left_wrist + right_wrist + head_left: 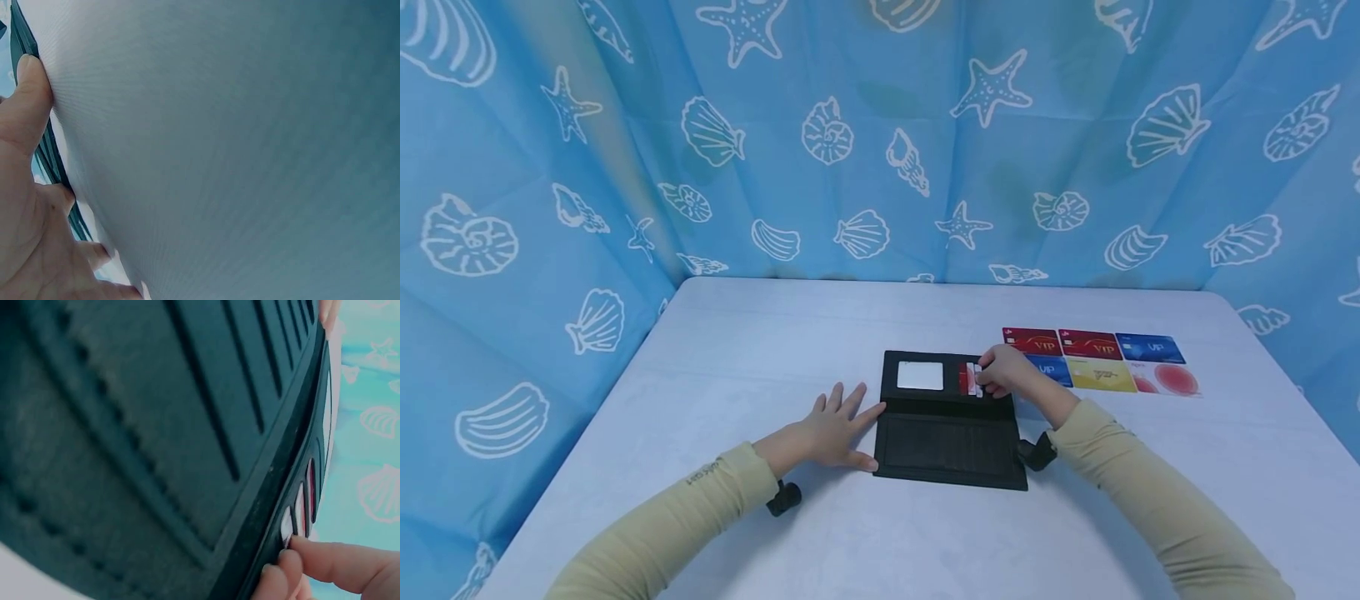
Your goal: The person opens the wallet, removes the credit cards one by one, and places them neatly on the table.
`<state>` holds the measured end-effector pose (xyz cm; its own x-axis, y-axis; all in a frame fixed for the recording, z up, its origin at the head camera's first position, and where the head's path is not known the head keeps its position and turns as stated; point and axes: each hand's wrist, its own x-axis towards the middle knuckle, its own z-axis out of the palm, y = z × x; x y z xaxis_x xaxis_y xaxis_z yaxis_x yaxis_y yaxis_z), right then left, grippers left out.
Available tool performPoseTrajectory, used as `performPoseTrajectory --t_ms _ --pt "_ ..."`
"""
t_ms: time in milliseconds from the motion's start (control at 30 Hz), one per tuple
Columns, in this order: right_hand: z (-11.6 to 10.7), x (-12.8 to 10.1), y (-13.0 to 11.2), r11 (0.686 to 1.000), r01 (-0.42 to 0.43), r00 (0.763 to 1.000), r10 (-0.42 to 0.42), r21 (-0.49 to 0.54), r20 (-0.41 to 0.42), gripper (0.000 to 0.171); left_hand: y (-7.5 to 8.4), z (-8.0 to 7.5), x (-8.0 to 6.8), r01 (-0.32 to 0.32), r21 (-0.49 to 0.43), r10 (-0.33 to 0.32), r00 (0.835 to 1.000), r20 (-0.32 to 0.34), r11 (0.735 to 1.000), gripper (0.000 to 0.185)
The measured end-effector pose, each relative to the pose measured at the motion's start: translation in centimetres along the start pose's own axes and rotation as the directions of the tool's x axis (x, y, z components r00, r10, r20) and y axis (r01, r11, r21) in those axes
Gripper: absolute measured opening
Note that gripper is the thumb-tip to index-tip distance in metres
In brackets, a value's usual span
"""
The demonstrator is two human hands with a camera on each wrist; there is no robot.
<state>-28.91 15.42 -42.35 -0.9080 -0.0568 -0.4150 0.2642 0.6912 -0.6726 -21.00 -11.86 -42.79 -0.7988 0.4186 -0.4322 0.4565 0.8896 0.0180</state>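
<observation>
The right hand (1006,372) pinches a white card (977,379) with curled fingertips (294,565) at the wallet's upper right corner, the card standing in a slot just beside a red card (963,379) at its 9 o'clock; in the right wrist view the fingertips press at the slot edge, where pale and red card ends show between the dark ridges; the wallet (951,446) is black, lies open and flat near the middle of the table (715,358), its far half carrying a clear window (920,376) at 9 o'clock of the red card, its near half showing rows of slots; the left hand (829,432) lies flat on the table at 9 o'clock of the wallet, fingers spread and straight, the fingertips touching the wallet's left edge; the left wrist view shows the thumb (26,100) against that dark edge; at 3 o'clock of the right hand, six cards (1101,360) lie face up in two rows, red, red and blue at the far side, blue, yellow and a pale one with a pink disc nearer, the near blue one partly hidden by the hand; both sleeves (1150,492) are pale yellow-green; a blue curtain (880,133) printed with white shells and starfish hangs round the table from 9 through 12 to 3 o'clock.
</observation>
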Motion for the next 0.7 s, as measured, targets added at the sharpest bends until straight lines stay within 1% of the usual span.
performPoseTrajectory --t_ms 100,267,333,433,567,633,700 --pt "0.07 -0.22 -0.20 1.000 -0.003 1.000 0.002 -0.025 -0.012 0.028 0.02 -0.02 0.02 -0.002 0.000 0.002 1.000 0.000 1.000 0.090" --pt "0.15 -0.55 -0.84 0.990 0.028 0.999 -0.033 -0.142 -0.035 0.022 0.08 -0.08 0.05 0.003 0.005 -0.003 1.000 -0.001 1.000 0.089" --pt "0.12 -0.55 -0.97 0.985 0.039 0.998 -0.046 -0.166 -0.036 0.022 0.16 -0.14 0.00 0.005 0.002 -0.005 1.000 0.000 1.000 0.089" --pt "-0.04 -0.38 -0.89 0.991 0.024 0.999 -0.029 -0.134 -0.035 0.024 0.25 -0.23 -0.11 0.007 -0.004 -0.007 1.000 0.004 1.000 0.089" --pt "-0.23 -0.07 -0.57 1.000 -0.021 1.000 0.021 -0.019 -0.013 0.027 0.28 -0.35 -0.27 0.004 -0.010 -0.004 1.000 0.006 1.000 0.090" --pt "-0.27 0.01 -0.44 0.999 -0.033 0.999 0.033 0.027 -0.002 0.028 0.27 -0.39 -0.34 0.000 -0.012 0.000 1.000 0.001 1.000 0.089" --pt "-0.30 0.03 -0.36 0.998 -0.031 1.000 0.031 0.052 0.006 0.029 0.25 -0.35 -0.36 -0.002 -0.014 0.002 1.000 -0.001 1.000 0.089"
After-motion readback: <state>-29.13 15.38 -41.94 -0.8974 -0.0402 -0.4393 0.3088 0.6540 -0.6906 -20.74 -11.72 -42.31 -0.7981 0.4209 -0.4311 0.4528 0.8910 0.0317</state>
